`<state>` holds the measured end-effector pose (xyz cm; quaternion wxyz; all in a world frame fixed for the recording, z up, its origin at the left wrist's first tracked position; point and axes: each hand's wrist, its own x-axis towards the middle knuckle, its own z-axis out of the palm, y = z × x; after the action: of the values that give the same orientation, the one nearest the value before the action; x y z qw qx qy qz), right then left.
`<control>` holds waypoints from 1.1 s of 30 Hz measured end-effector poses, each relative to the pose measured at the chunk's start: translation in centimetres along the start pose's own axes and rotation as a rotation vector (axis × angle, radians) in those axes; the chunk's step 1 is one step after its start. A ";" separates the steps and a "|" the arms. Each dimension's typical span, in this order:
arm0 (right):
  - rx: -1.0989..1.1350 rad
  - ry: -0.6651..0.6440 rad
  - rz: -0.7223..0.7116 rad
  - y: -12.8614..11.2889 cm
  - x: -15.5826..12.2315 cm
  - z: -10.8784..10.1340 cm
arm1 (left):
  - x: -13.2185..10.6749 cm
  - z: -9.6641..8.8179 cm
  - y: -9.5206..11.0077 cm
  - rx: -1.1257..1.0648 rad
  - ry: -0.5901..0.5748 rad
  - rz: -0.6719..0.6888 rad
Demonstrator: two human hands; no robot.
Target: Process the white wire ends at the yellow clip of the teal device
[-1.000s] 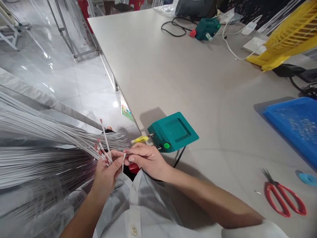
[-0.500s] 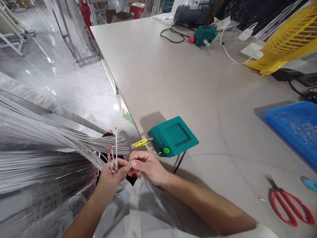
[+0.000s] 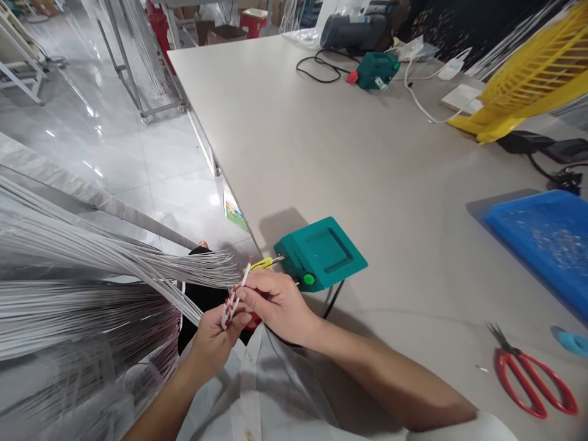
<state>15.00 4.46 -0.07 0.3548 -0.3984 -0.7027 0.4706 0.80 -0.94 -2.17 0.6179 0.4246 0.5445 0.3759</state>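
Several white wires with reddish ends (image 3: 230, 306) stand up between the fingers of my left hand (image 3: 215, 334), which is closed around them. My right hand (image 3: 275, 303) pinches one longer wire (image 3: 247, 273) of that group near its upper part; its fingertips partly hide the wire. The two hands are close together at the table's near left edge. Just beyond them is a green box (image 3: 321, 254) with a green knob and a yellow piece (image 3: 263, 263) sticking out of its side, partly behind my right hand.
Large bundles of white wires (image 3: 114, 251) hang at the left. On the table (image 3: 390, 184) lie red-handled scissors (image 3: 533, 376) and a blue tray (image 3: 546, 236). A yellow fan (image 3: 528, 73), a second green device (image 3: 377, 70) and a grey motor-like unit (image 3: 353, 30) stand farther back.
My left hand has shifted slightly right and down, and the wires in it now lean right. My right hand has moved from the left fingertips up onto the longer wire.
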 end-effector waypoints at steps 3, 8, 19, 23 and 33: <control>-0.004 0.069 0.045 0.3 0.0 0.1 | -0.1 -0.1 -0.6 -0.012 0.063 0.041; -0.109 0.128 0.016 0.9 -0.4 -0.3 | 0.5 -0.5 -1.5 -0.219 0.416 0.087; -0.335 -0.067 -0.106 2.1 -1.6 2.2 | 0.7 1.0 0.4 -0.084 0.514 0.113; -0.219 0.072 -0.112 1.2 -1.0 0.9 | 0.8 0.5 -0.2 -0.236 0.568 -0.027; -0.009 0.082 0.040 0.4 0.2 0.4 | 0.3 0.4 0.4 -0.114 0.412 -0.033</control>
<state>14.60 4.60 -0.54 0.3722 -0.4331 -0.6814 0.4578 1.21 -0.55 -1.91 0.5227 0.2941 0.6441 0.4748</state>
